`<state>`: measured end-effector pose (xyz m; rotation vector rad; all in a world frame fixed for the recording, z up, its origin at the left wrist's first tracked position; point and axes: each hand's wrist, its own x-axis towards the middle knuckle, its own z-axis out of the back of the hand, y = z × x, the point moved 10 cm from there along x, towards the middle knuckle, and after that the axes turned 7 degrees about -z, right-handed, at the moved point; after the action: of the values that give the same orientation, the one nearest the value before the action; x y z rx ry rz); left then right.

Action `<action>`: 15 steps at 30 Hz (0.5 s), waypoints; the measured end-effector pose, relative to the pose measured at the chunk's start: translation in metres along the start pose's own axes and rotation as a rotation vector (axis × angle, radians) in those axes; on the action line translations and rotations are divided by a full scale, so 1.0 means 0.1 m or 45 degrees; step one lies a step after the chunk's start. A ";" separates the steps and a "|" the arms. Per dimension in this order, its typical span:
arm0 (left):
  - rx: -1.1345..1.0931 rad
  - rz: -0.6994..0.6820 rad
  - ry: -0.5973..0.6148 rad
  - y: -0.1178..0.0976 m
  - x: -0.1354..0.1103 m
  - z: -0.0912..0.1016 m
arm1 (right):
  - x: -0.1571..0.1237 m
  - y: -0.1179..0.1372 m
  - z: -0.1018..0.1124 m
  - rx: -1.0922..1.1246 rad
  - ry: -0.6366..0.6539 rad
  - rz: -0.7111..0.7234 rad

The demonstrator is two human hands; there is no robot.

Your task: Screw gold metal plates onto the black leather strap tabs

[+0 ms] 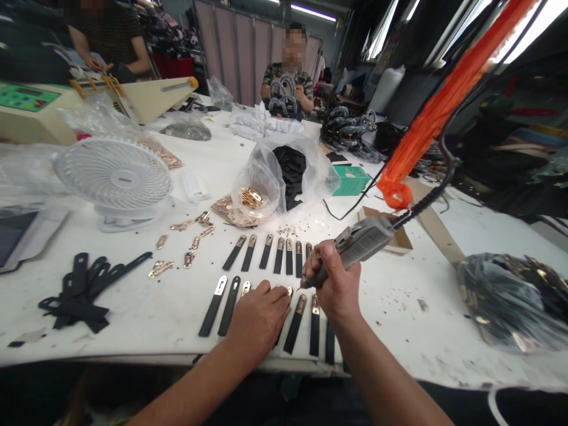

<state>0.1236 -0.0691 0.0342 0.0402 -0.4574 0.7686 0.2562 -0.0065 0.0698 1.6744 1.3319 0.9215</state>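
On my table (171,319), many straps (210,318) have plates (220,284); piled straps (82,309) don't. My right hand (337,284) grips an electric screwdriver (364,239); left fingers (278,294) bunch, pinch hidden.

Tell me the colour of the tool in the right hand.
The tool is grey, shown best in the head view.

The left hand (261,313) and right hand (338,287) are bare. The left forearm (202,378) and right forearm (384,376) are likewise uncovered, tapering smoothly.
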 end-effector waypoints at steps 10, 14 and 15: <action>0.057 -0.013 0.135 -0.02 0.00 -0.13 | 0.09 -0.34 0.08 -0.144 -0.053 -0.120; 0.040 0.022 0.134 -0.01 -0.02 -0.14 | 0.10 -0.39 0.09 -0.176 -0.053 -0.122; 0.036 0.035 0.135 0.00 -0.02 -0.15 | 0.10 -0.39 0.08 -0.179 -0.047 -0.120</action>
<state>0.1281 -0.0677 0.0198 0.0193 -0.3471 0.7998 0.2492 0.0077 0.0320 1.5023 1.2806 0.9036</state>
